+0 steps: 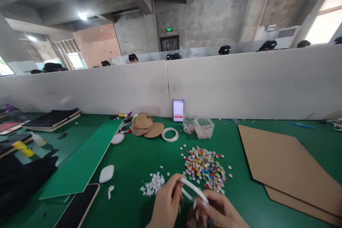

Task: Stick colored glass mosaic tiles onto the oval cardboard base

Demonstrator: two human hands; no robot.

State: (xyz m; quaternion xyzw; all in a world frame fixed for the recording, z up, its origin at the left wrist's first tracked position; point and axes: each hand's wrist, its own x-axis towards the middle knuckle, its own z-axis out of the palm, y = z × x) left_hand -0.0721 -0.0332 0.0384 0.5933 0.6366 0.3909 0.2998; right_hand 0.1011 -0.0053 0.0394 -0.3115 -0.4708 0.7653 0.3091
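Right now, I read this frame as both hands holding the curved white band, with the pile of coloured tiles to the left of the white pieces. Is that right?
Not quite: the pile of coloured tiles is to the right of the white pieces, as the head view shows. The left hand and right hand do hold the curved white band.

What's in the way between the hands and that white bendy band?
Nothing that I can see: the left hand and the right hand both hold the white band, with a bare stretch of it showing between them.
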